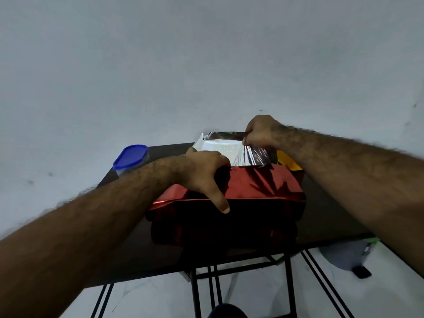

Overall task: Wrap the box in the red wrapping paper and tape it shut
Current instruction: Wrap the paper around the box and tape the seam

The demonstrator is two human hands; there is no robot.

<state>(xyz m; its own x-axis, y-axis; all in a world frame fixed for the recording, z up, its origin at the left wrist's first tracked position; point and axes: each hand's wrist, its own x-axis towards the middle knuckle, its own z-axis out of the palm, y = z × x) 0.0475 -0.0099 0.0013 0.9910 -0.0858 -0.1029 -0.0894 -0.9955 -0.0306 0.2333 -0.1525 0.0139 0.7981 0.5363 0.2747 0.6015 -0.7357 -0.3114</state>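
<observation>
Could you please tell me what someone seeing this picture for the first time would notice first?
The shiny red wrapping paper over the box, mid-table, stands out most. The left hand presses its top while the right hand pinches the far flap, lifted with its silver underside showing. A container with a blue lid sits at the table's far left corner.

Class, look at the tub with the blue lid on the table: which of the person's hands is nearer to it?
Left. The left hand rests on the red wrapped box, just right of the tub. The right hand grips the paper flap beyond the box.
</observation>
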